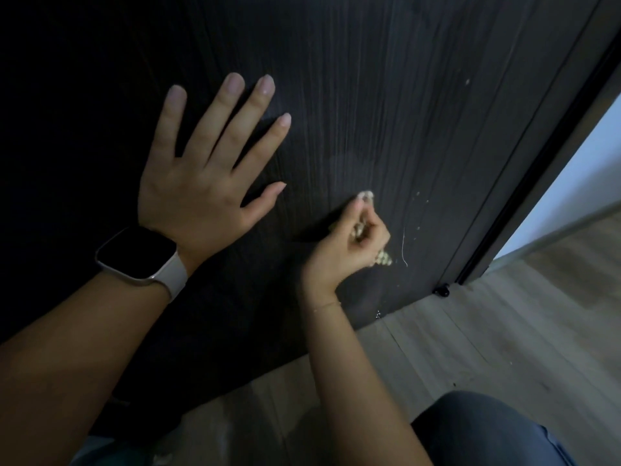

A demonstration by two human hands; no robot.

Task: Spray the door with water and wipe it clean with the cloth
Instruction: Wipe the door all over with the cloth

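A dark wood-grain door [386,95] fills most of the head view. My left hand [208,173] lies flat on it with fingers spread, a watch on the wrist. My right hand [349,240] grips a bunched pale cloth [383,258] and presses it against the lower part of the door. Bits of the cloth stick out above the fingers and below the palm. Pale specks and a thin white streak [404,247] mark the door just right of the cloth. No spray bottle is in view.
The door's edge and a black frame strip [524,183] run down the right, with a small black stop [442,291] at the bottom. Light wooden floor [470,348] lies below. My knee in dark trousers [487,432] is at the lower right.
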